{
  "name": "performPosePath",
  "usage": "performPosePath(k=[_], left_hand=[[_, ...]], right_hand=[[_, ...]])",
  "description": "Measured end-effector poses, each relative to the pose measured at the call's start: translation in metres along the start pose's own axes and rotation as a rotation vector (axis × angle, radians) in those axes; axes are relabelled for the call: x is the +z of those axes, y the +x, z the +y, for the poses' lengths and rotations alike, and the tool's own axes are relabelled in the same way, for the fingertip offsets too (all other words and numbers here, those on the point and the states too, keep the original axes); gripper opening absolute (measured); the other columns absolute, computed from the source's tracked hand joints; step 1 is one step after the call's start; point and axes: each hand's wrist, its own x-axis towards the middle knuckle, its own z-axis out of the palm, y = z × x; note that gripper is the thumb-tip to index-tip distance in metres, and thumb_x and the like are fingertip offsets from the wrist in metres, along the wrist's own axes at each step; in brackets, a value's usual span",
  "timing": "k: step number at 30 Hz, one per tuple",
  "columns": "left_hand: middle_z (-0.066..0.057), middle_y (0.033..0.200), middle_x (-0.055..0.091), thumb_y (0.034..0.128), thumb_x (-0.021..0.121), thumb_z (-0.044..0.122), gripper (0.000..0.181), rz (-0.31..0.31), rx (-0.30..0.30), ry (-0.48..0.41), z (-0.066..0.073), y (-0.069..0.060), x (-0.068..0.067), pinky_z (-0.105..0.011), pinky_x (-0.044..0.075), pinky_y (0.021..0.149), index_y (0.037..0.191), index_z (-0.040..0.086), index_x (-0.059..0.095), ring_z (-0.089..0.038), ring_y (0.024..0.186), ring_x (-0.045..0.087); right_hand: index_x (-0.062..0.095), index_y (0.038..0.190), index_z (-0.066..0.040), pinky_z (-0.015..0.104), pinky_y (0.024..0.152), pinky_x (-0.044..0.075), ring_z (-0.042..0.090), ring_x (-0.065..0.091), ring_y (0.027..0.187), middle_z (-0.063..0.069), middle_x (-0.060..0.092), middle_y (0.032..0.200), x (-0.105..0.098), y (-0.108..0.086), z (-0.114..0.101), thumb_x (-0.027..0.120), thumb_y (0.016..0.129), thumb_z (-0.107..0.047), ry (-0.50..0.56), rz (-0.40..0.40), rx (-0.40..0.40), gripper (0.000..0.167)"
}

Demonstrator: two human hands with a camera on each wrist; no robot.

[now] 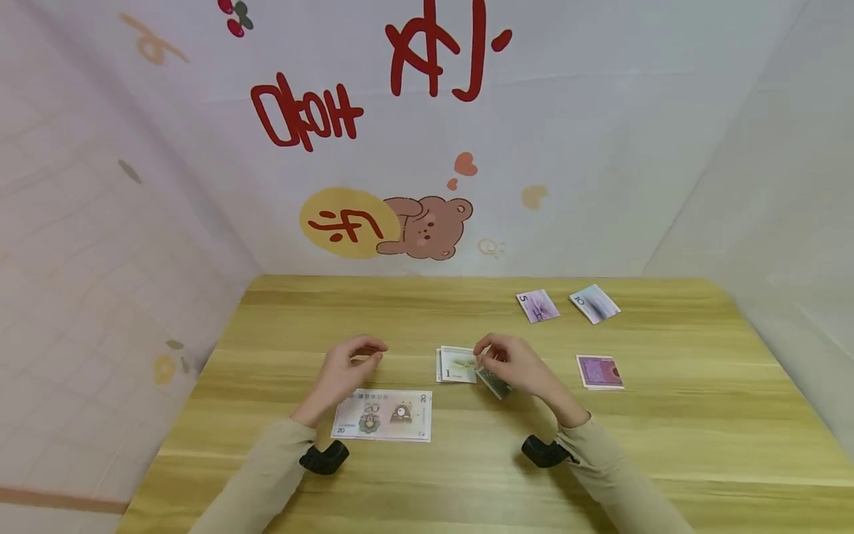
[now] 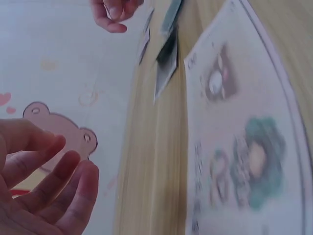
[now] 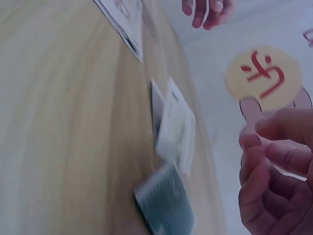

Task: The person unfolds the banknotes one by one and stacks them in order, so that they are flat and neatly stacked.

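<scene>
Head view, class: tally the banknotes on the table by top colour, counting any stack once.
Purple: 2 (5 note, reddish note)
Green: 2 (pale 1 note, dark note)
Blue: 1 (10 note)
Pale pink: 1 (20 note)
Total: 6

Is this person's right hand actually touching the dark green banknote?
Apart: the right wrist view shows a gap, with tabletop and wall visible between the right hand and the dark green banknote.
</scene>
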Motion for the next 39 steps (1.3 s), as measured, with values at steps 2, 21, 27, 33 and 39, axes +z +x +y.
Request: performPosePath(k=[2,21,27,33,39], left_hand=[[-0.013,0.105,0.067,0.0920,0.062,0.000,0.014,-0.026,0.005,-0.011,0.004,0.007,0.008,-0.035,0.054,0.081,0.105,0.002,0.069,-0.027,0.098,0.063],[-0.021,0.106,0.067,0.0934,0.060,0.002,0.017,-0.121,0.059,-0.055,0.025,0.058,0.068,-0.041,0.050,0.087,0.107,-0.005,0.067,-0.029,0.100,0.063],[-0.018,0.105,0.068,0.0941,0.059,0.003,0.016,-0.181,0.084,-0.047,0.035,0.065,0.094,-0.035,0.052,0.082,0.107,-0.003,0.068,-0.028,0.098,0.064],[-0.012,0.102,0.069,0.0933,0.061,0.002,0.014,-0.200,0.074,-0.052,0.038,0.068,0.122,-0.029,0.052,0.080,0.105,-0.001,0.069,-0.022,0.095,0.065],[-0.012,0.101,0.070,0.0921,0.062,0.003,0.014,-0.213,0.075,-0.069,0.048,0.071,0.146,-0.025,0.051,0.080,0.103,0.000,0.070,-0.020,0.093,0.065]], right_hand=[[0.065,0.099,0.003,0.023,0.054,0.042,0.010,0.052,0.061,0.012,0.062,0.074,-0.009,-0.001,0.009,0.057,0.089,0.002,0.001,0.017,0.013,0.012],[0.059,0.103,0.013,0.044,0.078,0.053,0.038,0.061,0.090,0.025,0.064,0.096,-0.085,-0.021,0.079,0.058,0.090,0.006,-0.184,0.215,0.140,0.015],[0.058,0.105,0.015,0.046,0.079,0.052,0.040,0.061,0.090,0.028,0.062,0.097,-0.106,-0.027,0.096,0.058,0.088,0.005,-0.224,0.308,0.144,0.019],[0.055,0.109,0.016,0.053,0.083,0.047,0.047,0.058,0.097,0.036,0.057,0.107,-0.129,-0.031,0.109,0.056,0.090,0.001,-0.272,0.372,0.255,0.025],[0.057,0.110,0.016,0.057,0.081,0.043,0.050,0.054,0.097,0.039,0.056,0.106,-0.145,-0.037,0.124,0.058,0.086,-0.002,-0.356,0.471,0.304,0.030]])
